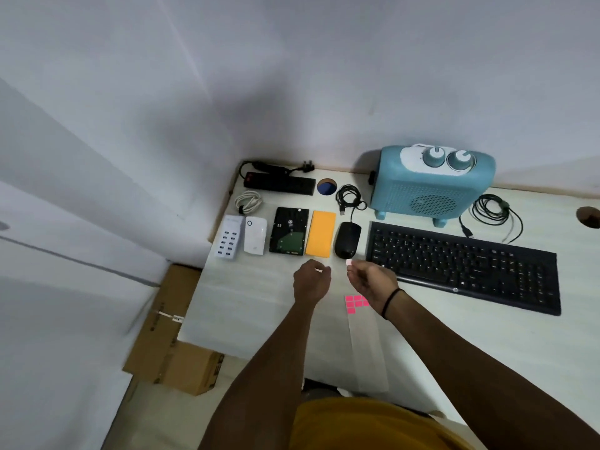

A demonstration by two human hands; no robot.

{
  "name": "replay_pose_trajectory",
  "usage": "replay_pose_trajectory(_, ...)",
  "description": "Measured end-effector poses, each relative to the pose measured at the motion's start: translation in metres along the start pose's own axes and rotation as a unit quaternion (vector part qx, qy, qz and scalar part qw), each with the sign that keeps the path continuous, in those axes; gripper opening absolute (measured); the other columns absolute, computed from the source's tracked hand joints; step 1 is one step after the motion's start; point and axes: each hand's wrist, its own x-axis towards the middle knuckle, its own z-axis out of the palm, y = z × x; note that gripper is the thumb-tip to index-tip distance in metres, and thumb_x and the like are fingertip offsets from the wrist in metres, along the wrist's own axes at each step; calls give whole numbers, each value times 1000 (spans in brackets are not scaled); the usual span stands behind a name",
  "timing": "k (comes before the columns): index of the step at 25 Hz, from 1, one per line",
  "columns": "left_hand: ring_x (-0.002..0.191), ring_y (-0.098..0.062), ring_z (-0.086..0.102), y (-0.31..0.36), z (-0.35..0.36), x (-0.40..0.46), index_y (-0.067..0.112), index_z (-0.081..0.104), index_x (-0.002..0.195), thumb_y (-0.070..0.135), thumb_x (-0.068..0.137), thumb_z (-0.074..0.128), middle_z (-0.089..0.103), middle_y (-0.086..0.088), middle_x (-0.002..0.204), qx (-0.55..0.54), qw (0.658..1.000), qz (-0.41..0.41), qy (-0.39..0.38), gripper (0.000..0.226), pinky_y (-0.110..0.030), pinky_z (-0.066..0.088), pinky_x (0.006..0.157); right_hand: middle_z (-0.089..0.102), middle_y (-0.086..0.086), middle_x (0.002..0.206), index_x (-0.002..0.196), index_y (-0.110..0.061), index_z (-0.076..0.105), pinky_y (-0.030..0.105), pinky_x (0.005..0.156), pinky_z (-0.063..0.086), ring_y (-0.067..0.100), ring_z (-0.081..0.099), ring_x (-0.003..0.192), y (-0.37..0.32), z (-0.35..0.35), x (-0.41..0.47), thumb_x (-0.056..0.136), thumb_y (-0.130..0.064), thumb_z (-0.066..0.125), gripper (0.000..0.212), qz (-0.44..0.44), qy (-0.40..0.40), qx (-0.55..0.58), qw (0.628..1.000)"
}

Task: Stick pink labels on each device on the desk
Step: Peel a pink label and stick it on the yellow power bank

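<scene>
Head: right hand (370,280) pinching pale label (349,262) just before mouse (347,235); left hand (311,280) curled, hold unclear. Pink label sheet (356,302) on desk (246,306) under right wrist. Keyboard (464,264) right.

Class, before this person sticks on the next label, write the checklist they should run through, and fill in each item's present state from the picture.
1. Label pinched in right hand: ok.
2. Label's sticky side facing down: cannot tell.
3. Left hand free to steady a device: cannot tell.
4. Mouse, the nearest device, unobstructed: ok.
5. Spare pink labels on the sheet: ok.
6. Devices already labelled: none visibly, not ok.
</scene>
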Motion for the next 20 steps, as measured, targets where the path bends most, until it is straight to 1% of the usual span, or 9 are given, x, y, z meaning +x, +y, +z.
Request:
replay_pose_trajectory(3,111,-26,66,15,-13,34,12,71,115,28,92,67,72,-6,119,43,998,46,25,28,-30,49,87,65,11,75,94,2,72,22,62,58,16,61,64,-3,16,10,84,-4,73,12,-4,11,-7,1000)
replay_pose_trajectory(6,106,-29,67,32,-15,67,9,67,117,26,92,67,71,-10,115,97,992,79,25,30,-35,54,80,68,11,78,96,3,73,24,64,57,17,62,69,-6,23,24,82,-4,75,16,-8,33,-1,999)
replay_pose_trajectory(9,109,-32,65,49,-8,91,9,58,126,26,91,67,62,-14,120,170,980,98,14,40,-41,57,82,69,13,82,96,2,73,24,65,58,18,63,72,-11,22,37,83,-4,74,14,-4,54,1,999)
replay_pose_trajectory(13,112,-34,61,63,7,109,11,47,134,24,91,66,56,-17,126,236,966,103,-1,50,-43,55,84,68,12,79,99,3,73,23,64,58,16,62,68,-19,20,48,87,-4,70,14,5,63,-16,998)
replay_pose_trajectory(17,110,-35,63,78,9,121,11,45,129,26,84,73,60,-18,122,272,958,88,1,54,-43,55,81,69,10,78,100,3,74,22,63,57,14,61,66,-25,22,57,88,-5,69,15,13,53,-47,997)
replay_pose_trajectory(20,107,-33,65,85,10,126,12,45,126,29,79,80,64,-15,118,305,949,84,-1,61,-41,56,79,70,10,79,93,0,75,22,66,57,15,62,69,-31,22,58,89,-3,67,9,15,47,-44,998)
